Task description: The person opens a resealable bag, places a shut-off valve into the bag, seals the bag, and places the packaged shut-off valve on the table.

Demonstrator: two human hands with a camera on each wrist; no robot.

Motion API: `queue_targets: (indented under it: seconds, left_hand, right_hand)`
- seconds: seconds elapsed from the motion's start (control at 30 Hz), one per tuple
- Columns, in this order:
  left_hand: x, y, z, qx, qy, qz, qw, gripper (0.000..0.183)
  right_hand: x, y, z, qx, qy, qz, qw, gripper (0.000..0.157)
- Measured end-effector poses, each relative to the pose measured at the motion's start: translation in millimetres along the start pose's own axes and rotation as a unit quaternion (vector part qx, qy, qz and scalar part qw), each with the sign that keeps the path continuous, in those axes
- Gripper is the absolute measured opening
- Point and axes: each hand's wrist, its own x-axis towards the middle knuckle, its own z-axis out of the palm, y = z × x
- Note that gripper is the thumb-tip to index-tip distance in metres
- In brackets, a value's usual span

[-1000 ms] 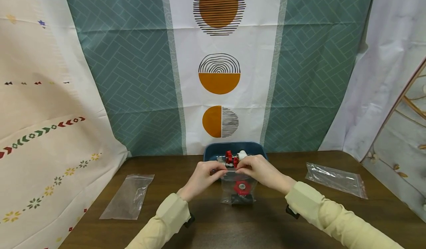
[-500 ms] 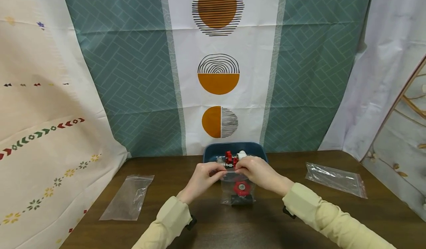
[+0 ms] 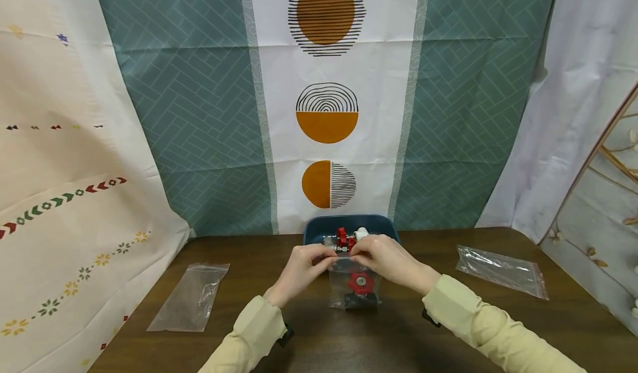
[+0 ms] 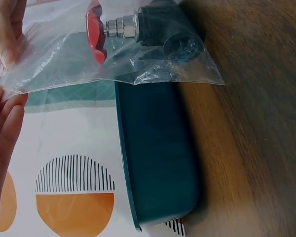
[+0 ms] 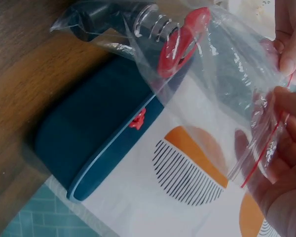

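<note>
Both hands hold a clear zip bag [image 3: 339, 284] upright by its top edge. My left hand [image 3: 301, 265] pinches the left part of the opening between thumb and fingers. A short way along the same edge, my right hand [image 3: 385, 258] pinches the right part; a red zip line [image 5: 259, 165] runs by its fingers in the right wrist view. Inside the bag is a valve with a red handwheel [image 3: 361, 282], a silver stem [image 4: 121, 27] and a black pipe body [image 3: 361, 301]. It sits at the bag's bottom, low over the table.
Behind the hands stands a dark blue bin [image 3: 315, 228] holding red-handled valves [image 3: 341, 237] and a white fitting [image 3: 361, 233]. One flat clear bag [image 3: 189, 301] lies on the brown table [image 3: 249, 262] at left, another clear bag [image 3: 503, 270] at right. Patterned cloths hang behind.
The right hand has shifted slightly left, toward the left hand, along the bag's top edge. Both hands keep their pinch, and the valve stays inside the bag.
</note>
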Motion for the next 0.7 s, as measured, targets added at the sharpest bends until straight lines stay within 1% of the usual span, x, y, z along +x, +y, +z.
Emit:
queue_targets:
  seconds: [0.07,0.17,0.23,0.37,0.47,0.53,0.7]
  left_hand:
    - [0.1,-1.5,0.2,0.004,0.004,0.012,0.9999,0.009]
    - [0.6,-4.0,0.9,0.009,0.009,0.019,0.9997,0.01]
    - [1.0,-4.5,1.0,0.008,0.008,0.017,0.9998,0.01]
    - [1.1,-1.3,0.4,0.004,-0.001,0.003,1.0,0.007]
    - [0.7,-1.3,0.7,0.004,-0.004,0.004,1.0,0.007]
    - [-0.2,-8.1,2.9,0.002,-0.004,0.01,0.9999,0.008]
    - [-3.6,-31.7,9.8,0.007,-0.006,0.034,0.9994,0.011]
  right_hand:
    - [1,1,-0.2,0.013,-0.004,0.001,1.0,0.007]
    - [2,3,0.2,0.03,-0.003,0.001,1.0,0.007]
    - [2,4,0.8,0.037,-0.001,0.0,0.999,0.007]
    - [1,6,2.3,0.046,-0.002,-0.005,0.999,0.006]
    - [-1,7,2.9,0.044,0.001,-0.012,0.999,0.006]
    - [-1,6,2.9,0.039,0.006,-0.016,0.999,0.006]
    - [0,5,3.6,0.024,0.024,-0.037,0.999,0.007]
